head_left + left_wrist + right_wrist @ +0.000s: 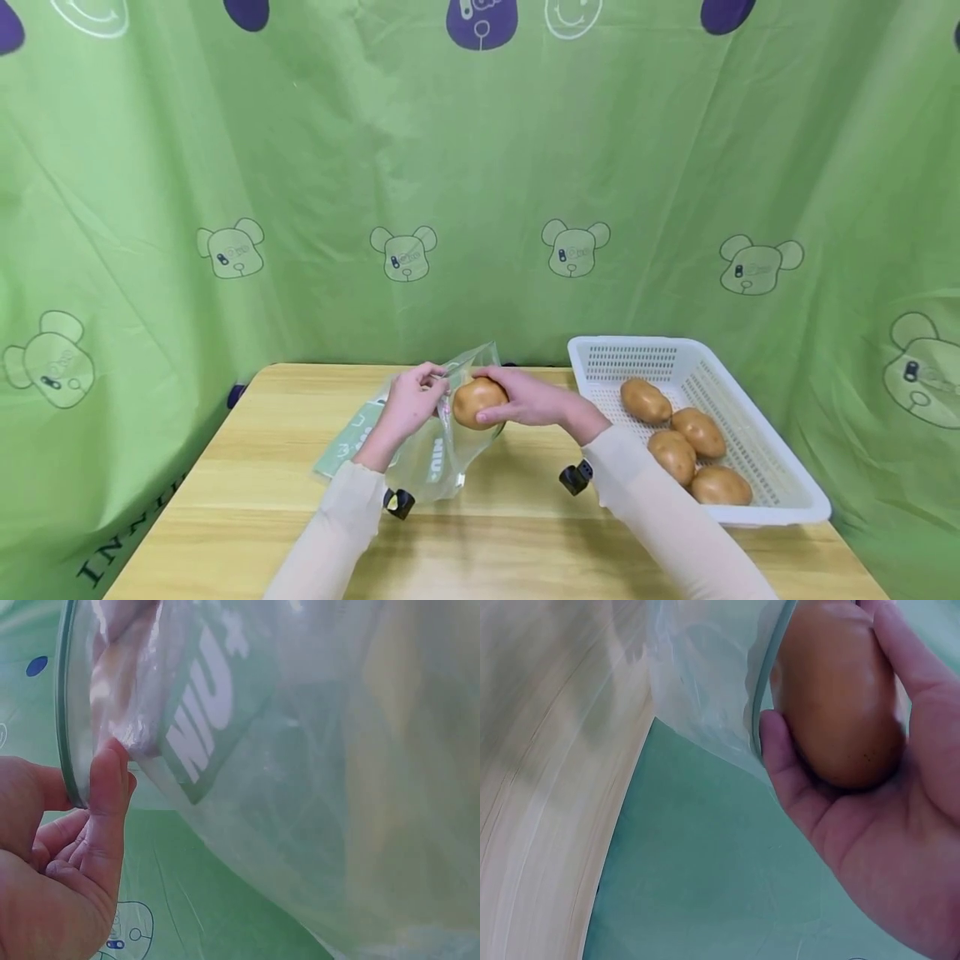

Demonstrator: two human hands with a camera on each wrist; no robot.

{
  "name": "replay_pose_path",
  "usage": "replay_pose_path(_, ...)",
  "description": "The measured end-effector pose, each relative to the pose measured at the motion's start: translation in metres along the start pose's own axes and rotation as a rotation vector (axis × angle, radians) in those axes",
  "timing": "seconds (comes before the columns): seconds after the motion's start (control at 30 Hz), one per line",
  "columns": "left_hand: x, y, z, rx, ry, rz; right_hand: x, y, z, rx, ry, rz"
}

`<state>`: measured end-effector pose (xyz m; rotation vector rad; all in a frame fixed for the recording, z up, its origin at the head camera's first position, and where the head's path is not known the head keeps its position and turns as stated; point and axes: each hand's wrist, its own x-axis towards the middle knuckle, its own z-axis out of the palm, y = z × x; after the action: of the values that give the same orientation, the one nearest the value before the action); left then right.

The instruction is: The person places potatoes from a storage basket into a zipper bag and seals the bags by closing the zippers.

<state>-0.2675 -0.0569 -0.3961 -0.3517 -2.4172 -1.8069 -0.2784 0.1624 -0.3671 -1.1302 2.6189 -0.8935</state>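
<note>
My right hand (528,396) grips a brown potato (478,403) at the mouth of a clear zip bag (427,462) with white lettering. In the right wrist view the potato (840,697) lies between thumb and fingers, and the fingertips are right at the bag's green-edged rim. My left hand (412,402) pinches that rim on the other side; the left wrist view shows its thumb and finger (109,780) on the edge of the bag (300,750). The bag hangs open above the table, its lower part close over a green printed sheet (341,454).
A white perforated plastic basket (772,442) stands at the right of the wooden table (247,467), with several potatoes (699,432) inside. Behind the table hangs a green curtain (480,167) printed with bear heads. Small black cameras sit at both wrists.
</note>
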Motion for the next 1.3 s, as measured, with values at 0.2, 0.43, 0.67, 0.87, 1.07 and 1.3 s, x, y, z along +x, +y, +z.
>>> replay_pose_path(0.2,0.0,-0.001,0.001,0.005,0.01,-0.002,-0.001,-0.001,0.002,-0.002,-0.002,0.011)
replay_pose_path(0.43,0.002,0.0,-0.001,0.008,0.024,-0.003,0.0,-0.001,0.002,0.091,-0.018,0.029)
replay_pose_path(0.67,0.003,0.006,-0.005,-0.011,0.037,-0.012,0.003,0.001,0.006,0.141,-0.008,0.036)
replay_pose_path(0.87,0.004,0.006,-0.007,-0.041,0.052,0.001,0.007,0.001,0.01,0.083,0.038,0.017)
replay_pose_path(1.07,0.006,0.008,-0.005,-0.055,0.051,-0.003,0.011,0.004,0.015,0.003,0.075,-0.019)
replay_pose_path(1.3,0.007,0.009,-0.003,-0.076,0.063,-0.023,0.014,0.008,0.019,0.029,0.073,-0.02)
